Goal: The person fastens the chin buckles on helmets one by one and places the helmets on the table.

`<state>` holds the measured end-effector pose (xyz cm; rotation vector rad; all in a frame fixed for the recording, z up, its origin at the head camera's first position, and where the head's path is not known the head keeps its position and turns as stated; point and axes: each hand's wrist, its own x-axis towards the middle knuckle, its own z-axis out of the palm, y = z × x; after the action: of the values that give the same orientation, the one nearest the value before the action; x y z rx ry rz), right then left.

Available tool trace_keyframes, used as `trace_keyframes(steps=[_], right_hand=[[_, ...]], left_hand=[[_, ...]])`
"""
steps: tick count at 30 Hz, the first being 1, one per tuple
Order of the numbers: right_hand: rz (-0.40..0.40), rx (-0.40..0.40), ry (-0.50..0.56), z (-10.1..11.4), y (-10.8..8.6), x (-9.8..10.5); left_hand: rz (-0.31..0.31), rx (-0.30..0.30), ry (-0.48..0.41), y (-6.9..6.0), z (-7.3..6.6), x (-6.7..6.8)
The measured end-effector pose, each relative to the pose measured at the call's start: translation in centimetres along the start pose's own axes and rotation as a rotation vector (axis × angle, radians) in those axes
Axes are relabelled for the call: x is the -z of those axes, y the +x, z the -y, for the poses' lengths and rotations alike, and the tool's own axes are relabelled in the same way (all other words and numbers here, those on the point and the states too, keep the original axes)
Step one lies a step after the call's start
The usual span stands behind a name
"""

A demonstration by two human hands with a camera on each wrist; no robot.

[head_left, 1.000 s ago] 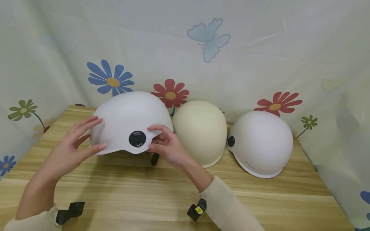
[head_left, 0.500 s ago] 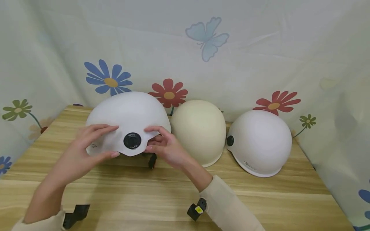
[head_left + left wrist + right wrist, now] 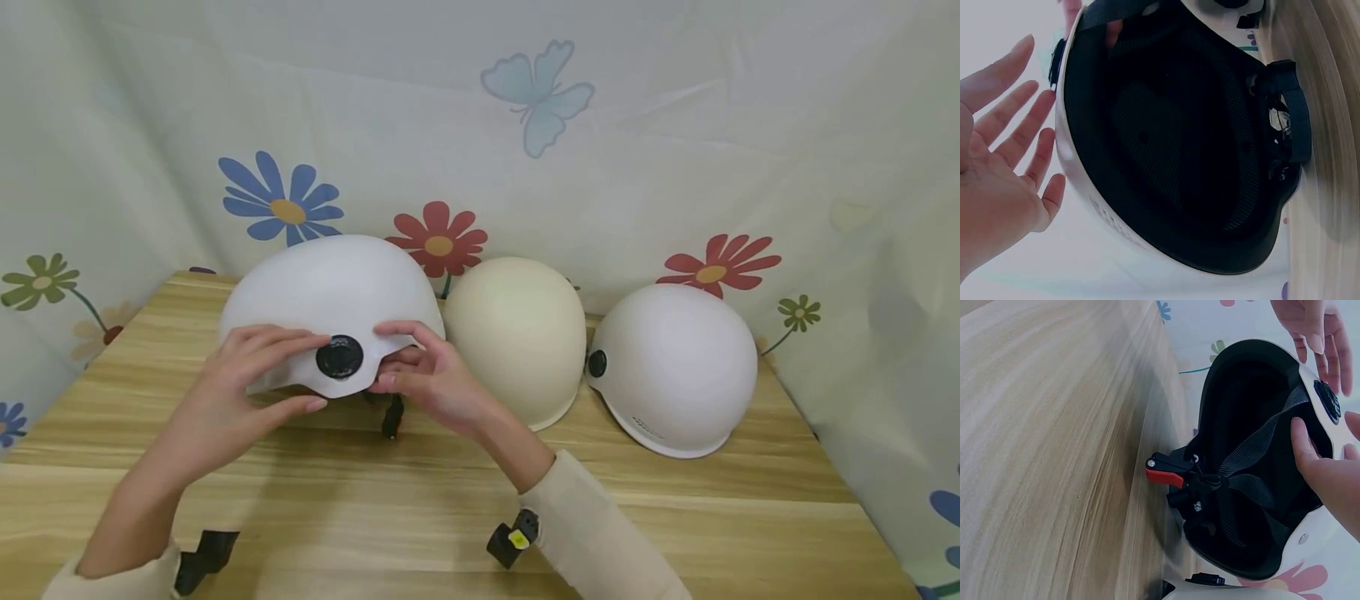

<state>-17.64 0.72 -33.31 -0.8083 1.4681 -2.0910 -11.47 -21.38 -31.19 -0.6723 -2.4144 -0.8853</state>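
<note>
A large white helmet sits at the left of the table, its near rim raised. My right hand pinches that rim, thumb on the black padding inside and fingers on the outer shell. The fingertips of my left hand touch the shell beside a round black disc, with the thumb held apart below the rim. Inside the helmet, the right wrist view shows black webbing straps and a buckle with a red tab.
A cream helmet stands right beside the white one. Farther right is a smaller white helmet with a black disc on its side. All rest on a wood-grain table before a flowered cloth backdrop.
My left hand has moved right along the helmet's shell, from its left end to the black disc. The helmet has turned slightly left; my right hand keeps its hold on the rim.
</note>
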Motion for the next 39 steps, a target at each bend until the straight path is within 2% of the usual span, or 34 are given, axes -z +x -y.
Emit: trace_keyframes(steps=[6,13,18,30,36,39], right_hand=[[0.004,0.005,0.015,0.3,0.0,0.0],[0.010,0.001,0.049,0.6,0.0,-0.1],[0.004,-0.010,0.050,0.7,0.0,-0.1],[0.005,-0.023,0.008,1.0,-0.2,-0.2],[0.014,-0.034,0.013,0.9,-0.1,-0.2],[0.019,-0.050,0.019,0.8,-0.2,0.0]], left_hand=[[0.000,-0.077,0.069,0.6,-0.2,-0.4],[-0.003,-0.135,0.091,1.1,-0.4,-1.0],[-0.027,-0.151,0.095,1.2,-0.2,-1.3],[-0.020,-0.169,0.128,1.1,-0.1,-1.5],[-0.058,-0.166,0.104,1.3,0.2,-1.5],[-0.056,-0.190,0.092,1.3,0.3,-1.5]])
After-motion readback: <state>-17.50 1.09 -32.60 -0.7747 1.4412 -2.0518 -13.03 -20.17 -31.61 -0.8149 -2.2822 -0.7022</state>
